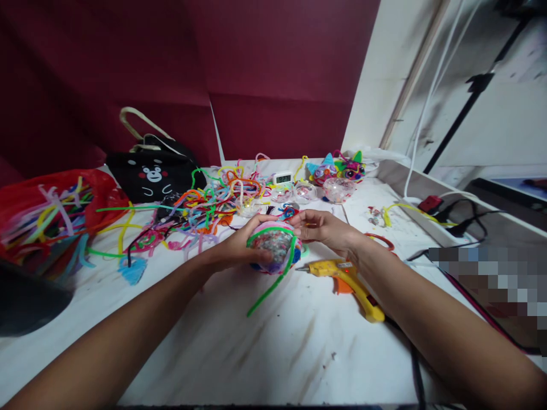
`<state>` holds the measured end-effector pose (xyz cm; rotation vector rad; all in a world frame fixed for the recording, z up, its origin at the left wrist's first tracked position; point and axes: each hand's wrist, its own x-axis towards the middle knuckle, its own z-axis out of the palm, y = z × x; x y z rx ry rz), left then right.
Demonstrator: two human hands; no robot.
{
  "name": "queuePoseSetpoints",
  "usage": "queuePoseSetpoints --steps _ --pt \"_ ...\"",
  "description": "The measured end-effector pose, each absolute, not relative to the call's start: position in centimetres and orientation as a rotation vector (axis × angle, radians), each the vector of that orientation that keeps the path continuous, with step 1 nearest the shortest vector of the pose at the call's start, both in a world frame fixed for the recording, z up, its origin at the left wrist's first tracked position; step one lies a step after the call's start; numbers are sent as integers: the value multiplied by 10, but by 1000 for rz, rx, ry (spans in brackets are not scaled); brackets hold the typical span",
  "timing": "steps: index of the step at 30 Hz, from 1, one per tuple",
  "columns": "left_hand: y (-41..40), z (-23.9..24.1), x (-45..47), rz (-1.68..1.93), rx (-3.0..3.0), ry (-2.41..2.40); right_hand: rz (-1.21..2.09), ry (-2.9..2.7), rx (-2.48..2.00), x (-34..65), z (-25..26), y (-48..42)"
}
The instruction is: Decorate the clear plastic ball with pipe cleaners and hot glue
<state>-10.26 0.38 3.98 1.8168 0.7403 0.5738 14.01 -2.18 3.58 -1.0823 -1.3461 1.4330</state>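
Observation:
My left hand [239,245] is wrapped round a clear ball [273,246] filled with glittery bits, held just above the white table [265,347]. A green pipe cleaner [277,279] runs over the ball's top and hangs down toward me. My right hand [322,228] touches the ball's right side, its fingers closed on the pipe cleaner there. Pink and blue pipe cleaners also ring the ball.
A yellow glue gun [346,279] lies right of the ball under my right wrist. A pile of coloured pipe cleaners [205,205], small clear domes [305,192], a finished decorated ball [339,168], a black bag [154,171], a red bag [51,210] and cables [448,222] surround it.

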Motion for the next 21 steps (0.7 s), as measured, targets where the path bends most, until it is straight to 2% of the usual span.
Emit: queuePoseSetpoints --steps 5,21 --pt "12 36 -107 504 2012 689 1465 -1382 -1096 144 34 -21" --pt "22 43 -72 663 2284 725 1375 -1299 -1144 167 45 -19"
